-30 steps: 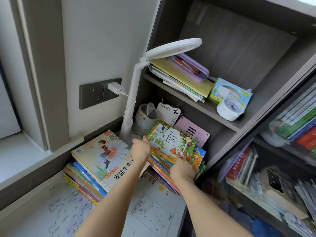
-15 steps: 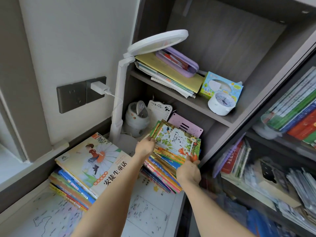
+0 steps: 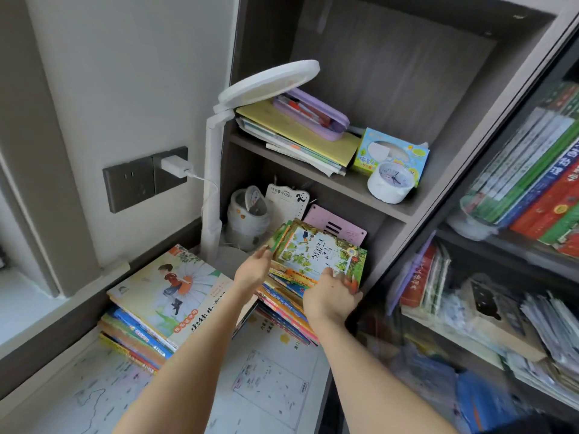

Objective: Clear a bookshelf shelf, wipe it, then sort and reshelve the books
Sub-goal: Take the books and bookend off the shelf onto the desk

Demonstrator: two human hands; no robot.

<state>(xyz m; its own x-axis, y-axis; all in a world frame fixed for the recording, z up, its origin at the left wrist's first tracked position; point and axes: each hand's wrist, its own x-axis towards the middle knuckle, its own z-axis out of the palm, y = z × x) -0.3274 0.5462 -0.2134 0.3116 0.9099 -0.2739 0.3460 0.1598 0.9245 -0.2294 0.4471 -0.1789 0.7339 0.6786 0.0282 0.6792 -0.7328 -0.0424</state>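
Near the bottom of the frame, a map-printed desk mat [image 3: 269, 393] is crossed by two bare forearms. At lower left, a separate stack of books [image 3: 166, 296] is seen lying flat on the mat, a daisy-cover storybook uppermost, touched by neither hand.

At centre, a stack of picture books [image 3: 316, 255] is gripped from both sides at the mouth of the lower compartment [image 3: 387, 239] of the open bookshelf. The left hand [image 3: 252, 272] is clamped on its left edge, and the right hand [image 3: 329, 300] is curled over its near right corner. The stack's near end lies over the mat, its far end under the shelf board.

Behind it, a pen pot [image 3: 247, 219], a panda-marked board [image 3: 286, 205] and a pink board [image 3: 335, 227] are seen standing in the compartment, beside the stem of a white desk lamp [image 3: 213, 183]. Further back, on the upper shelf [image 3: 354, 186], a purple pencil case [image 3: 313, 115] on a pile of folders, a tissue box [image 3: 391, 151] and a white alarm clock [image 3: 390, 183] are seen in place. At right, a glass-fronted cabinet [image 3: 507, 245] is packed with books.

The job is judged to be in its early part. Whether this stack is going out or in cannot be told, no cloth is visible, and wiping, sorting and reshelving appear to remain.
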